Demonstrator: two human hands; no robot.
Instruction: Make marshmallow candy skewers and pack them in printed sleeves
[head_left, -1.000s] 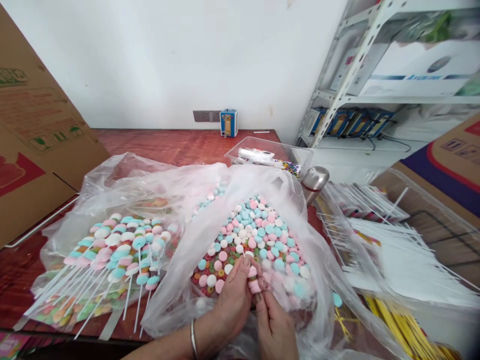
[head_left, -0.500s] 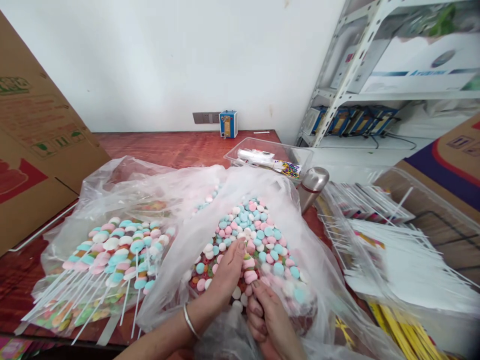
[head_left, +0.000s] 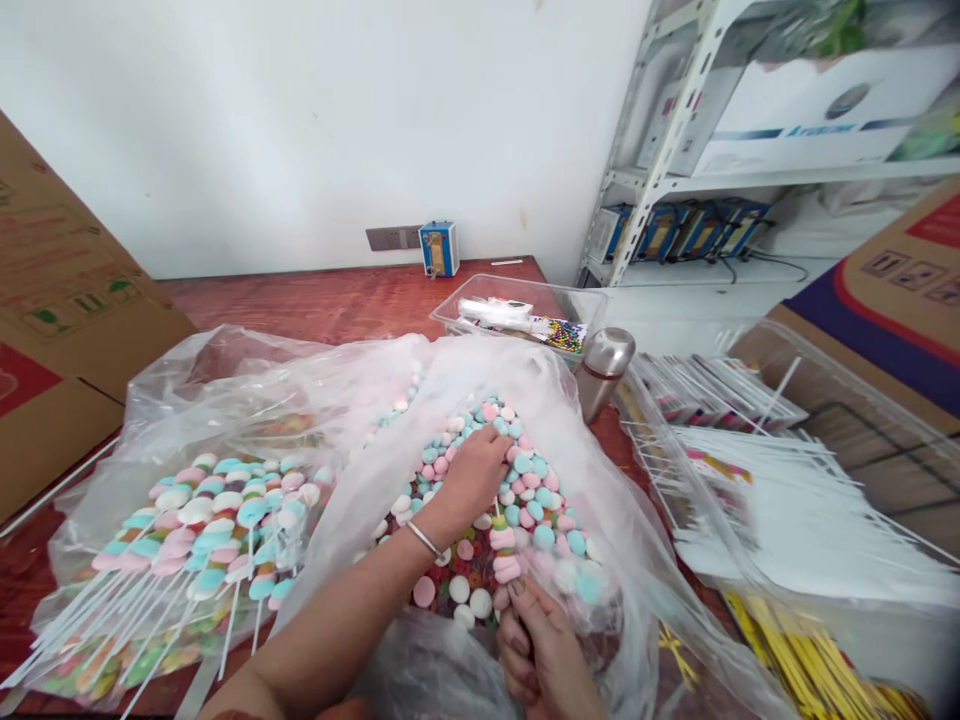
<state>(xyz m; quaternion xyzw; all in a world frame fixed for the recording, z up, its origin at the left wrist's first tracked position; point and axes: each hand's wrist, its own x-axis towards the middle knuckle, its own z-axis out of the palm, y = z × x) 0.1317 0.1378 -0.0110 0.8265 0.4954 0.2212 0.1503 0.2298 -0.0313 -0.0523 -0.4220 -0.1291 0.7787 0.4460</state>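
In my right hand [head_left: 544, 640] is a marshmallow skewer [head_left: 505, 550], pinched low down, with pink marshmallows and green and orange pieces stacked on a thin stick. My left hand [head_left: 476, 470], with a silver bangle at its wrist, reaches over the skewer into the loose marshmallows [head_left: 540, 500]. Its fingers are bent together and the tips are hidden among the candies. Pink, blue and white marshmallows fill an open clear plastic bag [head_left: 360, 540], with red ring candies [head_left: 476, 565] near its front.
Finished-looking marshmallow skewers [head_left: 217, 510] lie on plastic at the left. A steel flask [head_left: 602, 370] and a clear tub [head_left: 517, 290] stand behind the bag. White sticks [head_left: 780, 510] fill a bin at the right, beside yellow ties [head_left: 802, 650]. Cardboard boxes [head_left: 67, 270] flank the table.
My left hand has let go of the skewer's top and moved up and away into the marshmallow pile. My right hand keeps the skewer. The view has shifted slightly right.
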